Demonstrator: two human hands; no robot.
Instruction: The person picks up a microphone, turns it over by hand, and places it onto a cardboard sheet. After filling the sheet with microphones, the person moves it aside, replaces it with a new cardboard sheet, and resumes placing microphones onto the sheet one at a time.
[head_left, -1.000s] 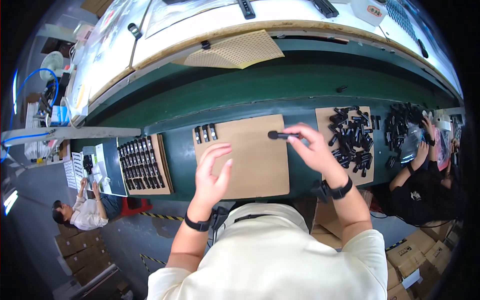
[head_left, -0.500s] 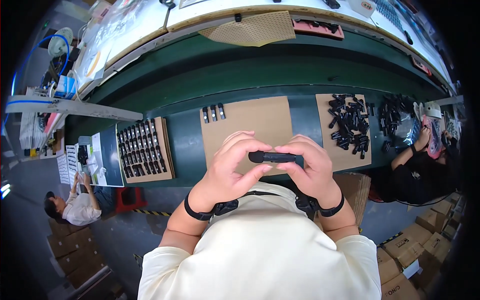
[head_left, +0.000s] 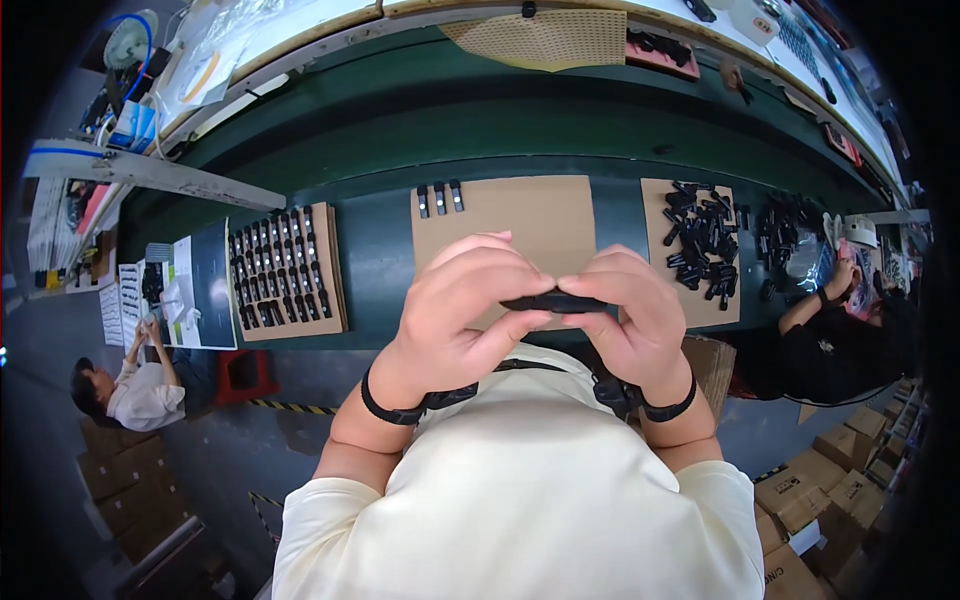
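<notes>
A small black clip-on microphone [head_left: 556, 301], long and narrow, lies sideways between my two hands in front of my chest. My left hand [head_left: 468, 305] pinches its left end between thumb and fingers. At the other end, my right hand [head_left: 637, 310] grips it the same way, and the fingertips of both hands nearly meet over its middle. Beyond my hands lies a cardboard sheet [head_left: 525, 215], with three similar black microphones [head_left: 440, 199] side by side near its far left corner.
Neat rows of black microphones [head_left: 285, 265] cover a cardboard stack at left. A loose pile [head_left: 702, 235] lies on cardboard at right. A raised shelf [head_left: 400, 30] runs along the far side. Co-workers sit at left [head_left: 145, 385] and right [head_left: 830, 330]. Cartons [head_left: 800, 490] stand behind right.
The microphone has turned in my fingers, and my fingers now cover more of it. Both hands have come slightly nearer my body. A blurred hand-like shape has appeared by the far shelf.
</notes>
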